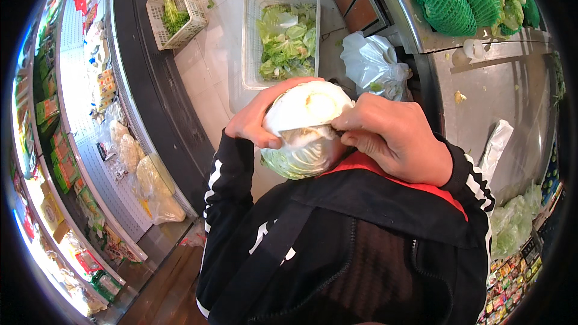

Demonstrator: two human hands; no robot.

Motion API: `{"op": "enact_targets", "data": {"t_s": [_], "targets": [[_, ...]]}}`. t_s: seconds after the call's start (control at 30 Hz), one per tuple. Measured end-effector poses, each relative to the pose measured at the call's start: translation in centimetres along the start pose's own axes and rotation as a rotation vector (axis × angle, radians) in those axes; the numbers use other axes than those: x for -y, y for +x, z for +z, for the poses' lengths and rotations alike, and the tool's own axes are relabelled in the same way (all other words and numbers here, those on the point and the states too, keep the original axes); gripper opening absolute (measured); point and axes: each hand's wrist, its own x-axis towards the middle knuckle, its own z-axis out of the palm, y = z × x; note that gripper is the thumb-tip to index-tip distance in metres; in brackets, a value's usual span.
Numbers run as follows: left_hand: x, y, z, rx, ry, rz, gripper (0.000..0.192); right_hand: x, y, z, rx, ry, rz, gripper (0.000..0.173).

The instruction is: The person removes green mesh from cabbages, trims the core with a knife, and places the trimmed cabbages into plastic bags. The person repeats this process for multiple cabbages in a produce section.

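Observation:
A pale green head of cabbage or iceberg lettuce is held close to my chest, its white stem end facing up. My left hand wraps around its left and far sides, the thumb at the near side. The fingers of my right hand are closed at the head's right side. They pinch something thin whose straight edge crosses the white base. Whether this is a leaf or a blade, I cannot tell, as the fist covers most of it. Some brown marks show on the stem end.
A white plastic crate with loose leaves and a smaller crate with green stalks stand on the tiled floor. Beside them is a plastic bag. Green mesh bags of leafy heads lie on the metal counter at right. Lit shelves line the left.

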Motion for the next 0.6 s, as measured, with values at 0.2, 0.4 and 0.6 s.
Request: {"op": "enact_targets", "data": {"t_s": [0.2, 0.4, 0.6], "targets": [[-1.7, -0.9, 1.5, -0.059, 0.162, -0.028, 0.106, 1.2, -0.9, -0.4, 0.021, -0.115, 0.011, 0.013], [-2.2, -0.7, 1.9, -0.050, 0.256, -0.043, 0.111, 1.1, -1.6, 0.1, -0.070, -0.140, 0.003, 0.015], [-1.7, -0.5, 1.9, -0.037, 0.263, -0.004, 0.112, 0.5, -2.0, 1.0, -0.160, -0.096, 0.008, 0.017]]}}
